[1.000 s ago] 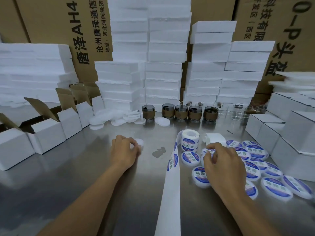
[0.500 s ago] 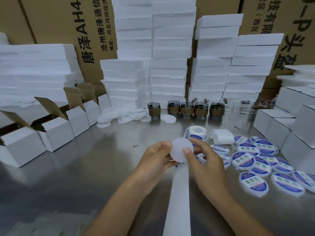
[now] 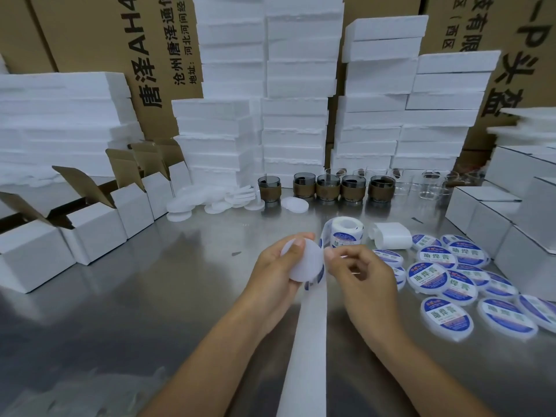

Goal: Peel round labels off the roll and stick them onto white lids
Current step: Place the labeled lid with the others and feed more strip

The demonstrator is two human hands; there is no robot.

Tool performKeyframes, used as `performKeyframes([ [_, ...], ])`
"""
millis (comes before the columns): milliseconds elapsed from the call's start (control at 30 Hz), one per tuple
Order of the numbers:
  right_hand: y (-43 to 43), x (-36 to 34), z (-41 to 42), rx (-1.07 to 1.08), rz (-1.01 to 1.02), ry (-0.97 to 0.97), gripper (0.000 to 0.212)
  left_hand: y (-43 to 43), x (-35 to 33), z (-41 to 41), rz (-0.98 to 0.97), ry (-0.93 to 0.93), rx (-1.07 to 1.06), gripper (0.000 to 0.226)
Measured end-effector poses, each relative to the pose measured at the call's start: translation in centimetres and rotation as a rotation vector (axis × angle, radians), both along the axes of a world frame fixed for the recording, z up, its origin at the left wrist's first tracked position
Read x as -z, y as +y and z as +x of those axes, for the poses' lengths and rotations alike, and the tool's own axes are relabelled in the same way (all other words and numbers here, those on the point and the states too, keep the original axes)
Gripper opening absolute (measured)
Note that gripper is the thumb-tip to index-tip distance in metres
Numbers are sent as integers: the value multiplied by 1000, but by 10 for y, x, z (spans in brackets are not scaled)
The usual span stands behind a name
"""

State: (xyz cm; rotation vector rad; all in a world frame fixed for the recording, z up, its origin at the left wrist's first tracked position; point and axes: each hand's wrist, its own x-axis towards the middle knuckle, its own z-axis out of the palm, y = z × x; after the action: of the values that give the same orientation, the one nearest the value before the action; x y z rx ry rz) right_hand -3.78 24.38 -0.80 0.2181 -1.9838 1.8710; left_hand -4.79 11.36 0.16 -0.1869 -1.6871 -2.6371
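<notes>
My left hand (image 3: 275, 273) holds a blank white round lid (image 3: 304, 260) above the steel table, thumb across its face. Just to its right, my right hand (image 3: 361, 276) has its fingers curled, fingertips pinched at the edge of the backing strip (image 3: 310, 341) beside the lid; a blue label edge shows under the lid. The label roll (image 3: 343, 231) stands just behind the hands. The empty white strip runs down toward me. Several lids with blue labels (image 3: 430, 275) lie to the right. A pile of blank lids (image 3: 207, 198) lies at the back left.
Open white cartons (image 3: 96, 230) line the left side. Closed white boxes (image 3: 493, 218) stand on the right. Several dark glass jars (image 3: 325, 188) and clear ones sit in a row behind. Foam stacks (image 3: 294, 115) and brown cardboard boxes fill the back. A white roll (image 3: 389, 234) lies near the labels.
One second ago the hands were apart on the table, left on a blank lid. The left hand lifted the lid to the middle; the right hand let go of it and moved to the strip.
</notes>
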Motion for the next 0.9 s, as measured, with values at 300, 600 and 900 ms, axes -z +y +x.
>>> performKeyframes([
  [300, 5, 11, -8, 20, 388, -144, 36, -5, 0, -5, 70, -103, -78, 16],
  [600, 13, -15, -3, -40, -84, -159, 33, -7, 0, -3, -2, -141, -168, 17],
  [900, 9, -9, -4, -50, -11, -146, 27, 0, 5, 2, -229, -93, -16, 13],
])
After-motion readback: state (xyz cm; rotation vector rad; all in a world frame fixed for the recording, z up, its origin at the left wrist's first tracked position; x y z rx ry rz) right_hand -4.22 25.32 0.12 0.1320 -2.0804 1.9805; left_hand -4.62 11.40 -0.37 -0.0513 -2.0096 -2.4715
